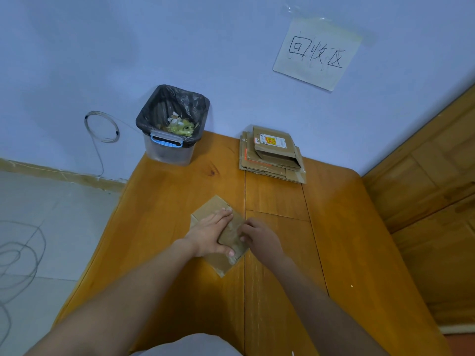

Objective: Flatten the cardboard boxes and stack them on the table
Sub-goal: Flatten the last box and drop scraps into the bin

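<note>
Near the middle of the desk (180, 291) my left hand (209, 235) presses flat, fingers spread, on the small cardboard piece (226, 263), while my right hand (259, 240) curls its fingertips onto its right edge. It looks light, thin and stiff-creased, likely to slide, so I'd take it by an edge. At the desk's far edge lies the flattened stack (272, 158), with the lined bin (172, 124) at the far left corner.

This looks like a plain room corner set up as a recycling spot: a handwritten paper sign (318, 53) is taped to the blue wall above a wooden table (277, 253), with a lined waste bin (172, 124) and a stack of flattened cardboard (272, 154) at the table's far edge.
</note>
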The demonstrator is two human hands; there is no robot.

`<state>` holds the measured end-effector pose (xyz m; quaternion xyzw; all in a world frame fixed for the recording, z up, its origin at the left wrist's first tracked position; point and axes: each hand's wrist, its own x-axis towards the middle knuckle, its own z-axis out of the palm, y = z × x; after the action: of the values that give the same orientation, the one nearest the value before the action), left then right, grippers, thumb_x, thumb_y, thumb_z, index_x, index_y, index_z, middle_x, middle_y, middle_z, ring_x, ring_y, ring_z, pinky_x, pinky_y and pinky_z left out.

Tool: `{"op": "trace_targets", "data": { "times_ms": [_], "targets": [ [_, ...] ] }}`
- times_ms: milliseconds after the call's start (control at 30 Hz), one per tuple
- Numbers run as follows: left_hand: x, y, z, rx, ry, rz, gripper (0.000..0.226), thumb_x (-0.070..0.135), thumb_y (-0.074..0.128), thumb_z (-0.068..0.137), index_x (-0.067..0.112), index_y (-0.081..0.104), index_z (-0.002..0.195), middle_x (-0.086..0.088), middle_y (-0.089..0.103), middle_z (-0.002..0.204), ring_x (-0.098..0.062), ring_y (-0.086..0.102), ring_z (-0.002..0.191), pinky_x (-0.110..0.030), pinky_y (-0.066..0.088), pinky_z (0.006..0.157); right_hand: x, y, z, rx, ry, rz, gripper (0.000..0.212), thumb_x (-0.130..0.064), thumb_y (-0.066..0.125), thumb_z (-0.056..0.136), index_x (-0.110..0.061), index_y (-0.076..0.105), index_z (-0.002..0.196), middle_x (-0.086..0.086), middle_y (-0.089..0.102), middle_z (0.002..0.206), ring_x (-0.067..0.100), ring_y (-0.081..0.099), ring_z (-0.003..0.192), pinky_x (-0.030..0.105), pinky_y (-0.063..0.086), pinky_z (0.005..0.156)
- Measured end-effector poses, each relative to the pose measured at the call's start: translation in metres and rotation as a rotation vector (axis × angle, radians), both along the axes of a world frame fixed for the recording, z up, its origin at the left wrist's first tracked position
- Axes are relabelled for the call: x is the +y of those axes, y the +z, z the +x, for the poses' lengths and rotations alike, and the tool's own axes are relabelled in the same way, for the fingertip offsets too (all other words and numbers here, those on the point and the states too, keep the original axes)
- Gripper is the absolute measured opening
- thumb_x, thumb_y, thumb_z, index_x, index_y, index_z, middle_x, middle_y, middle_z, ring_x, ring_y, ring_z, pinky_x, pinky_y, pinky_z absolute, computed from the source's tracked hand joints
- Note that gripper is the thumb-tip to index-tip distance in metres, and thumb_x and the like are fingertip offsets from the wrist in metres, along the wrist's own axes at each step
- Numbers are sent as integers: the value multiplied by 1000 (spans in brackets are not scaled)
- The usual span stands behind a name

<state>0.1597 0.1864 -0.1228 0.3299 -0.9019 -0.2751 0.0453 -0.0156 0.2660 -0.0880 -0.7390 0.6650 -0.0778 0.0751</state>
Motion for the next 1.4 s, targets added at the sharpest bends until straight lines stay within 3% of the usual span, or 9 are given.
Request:
{"op": "trace_targets", "data": {
  "times_ms": [167, 500, 633, 800, 900, 1033, 1133, 1267, 1400],
  "targets": [
    [1, 1, 1, 4, 2, 5, 115, 71, 62, 74, 11, 6, 155, -1, -3, 163, -16, -3, 150, -31, -1, 120, -14, 3, 2, 46, 56, 31, 11, -18, 51, 94, -14, 61, 94, -2, 52, 107, 14, 48, 94, 21, 28, 63],
    [0, 3, 0, -17, -7, -7, 114, 71, 60, 75, 12, 6, 155, 0, -4, 163, -16, -4, 150, -31, -1, 120, -12, -8, 2, 105, 149, 15, 7, -16, 50, 94, -12, 54, 97, 3, 49, 112, 20, 40, 99, 24, 32, 62],
    [1, 3, -1, -21, -8, -6, 114, 71, 61, 75, 12, 5, 155, 1, -4, 163, -17, -4, 150, -31, -2, 119, -11, -4, -1, 60, 109, 85, 12, -11, 47, 93, -22, 42, 90, -1, 45, 110, 14, 33, 96, 34, 44, 66],
    [0, 3, -1, -21, -20, -11, 115, 71, 61, 75, 12, 4, 155, 0, -4, 163, -16, -4, 149, -29, -2, 119, -8, -2, 0, 12, 110, 100, 20, -5, 45, 93, -23, 38, 86, -2, 46, 104, 12, 28, 92, 24, 28, 62],
    [-1, 3, -1, -25, -35, -15, 115, 71, 61, 75, 12, 5, 155, 1, -4, 163, -14, -4, 149, -29, -1, 119, -5, -1, 1, -1, 113, 126, 18, -3, 45, 92, -20, 46, 88, -1, 49, 103, 13, 28, 91, 27, 32, 64],
    [-2, 4, -2, -28, -52, -10, 115, 71, 62, 74, 13, 5, 155, 1, -3, 163, -15, -4, 149, -28, -3, 118, -4, 4, 2, 5, 110, 198, 24, 2, 41, 89, -20, 37, 83, 1, 50, 97, 15, 30, 85, 31, 33, 70],
    [-4, 5, -1, -26, -63, -7, 114, 71, 62, 74, 13, 6, 155, 1, -3, 163, -15, -4, 149, -28, -3, 118, -2, 8, -2, -70, 103, 252, 29, 10, 37, 81, -19, 38, 79, 0, 45, 90, 15, 31, 82, 30, 26, 66],
    [-7, 5, -1, -26, -80, -11, 114, 71, 61, 74, 13, 6, 155, 2, -3, 163, -14, -4, 149, -30, -3, 119, 0, 8, -2, -367, -6, 236, 39, 8, 39, 85, -25, 33, 66, 0, 43, 75, 17, 34, 70, 31, 28, 63],
    [-10, 5, 2, -25, -66, 15, 113, 70, 62, 75, 13, 7, 155, 1, -3, 163, -14, -3, 149, -31, -1, 119, 5, 6, -15, -527, -126, 300, 24, 2, 41, 95, -13, 57, 85, 4, 58, 87, 19, 50, 80, 33, 41, 74]
  ]
}}
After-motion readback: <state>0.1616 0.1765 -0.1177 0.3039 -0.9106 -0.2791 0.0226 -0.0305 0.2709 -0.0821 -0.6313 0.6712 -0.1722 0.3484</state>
